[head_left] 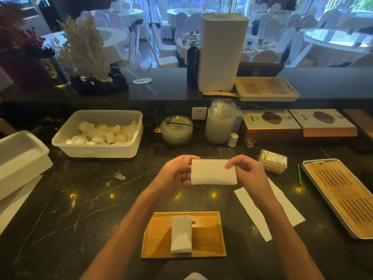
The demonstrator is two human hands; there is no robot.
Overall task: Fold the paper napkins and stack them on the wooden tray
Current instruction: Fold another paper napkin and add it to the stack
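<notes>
— Closest to the camera is the wooden tray [210,237], flat on the dark marble tabletop [90,199] between the two forearms.

— Anything on it?

— One folded napkin [181,234], a narrow white stack lying lengthwise, a bit left of the tray's middle.

— And the hands?

— Both are raised above the tabletop, beyond the tray. They hold a paper napkin [213,172] between them, folded into a wide rectangle. The left hand [175,174] grips its left edge, thumb on the near face, fingers curled behind. The right hand [248,172] pinches the upper right corner, its fingers bent over the top edge.

— Is that napkin touching the tabletop?

— No, it hangs in the air, roughly level.

— More paper nearby?

— Yes, loose sheets [254,213] lie flat to the right of the tray, partly under the right forearm.

— What sits farther right?

— A slatted tray [343,197] with a white rim, a green pencil [299,175] beside it, and a small box [273,161] with a bamboo print.

— On the left?

— A white plastic tub [96,152] holding pale rolled pieces; what they are I cannot tell.
</notes>
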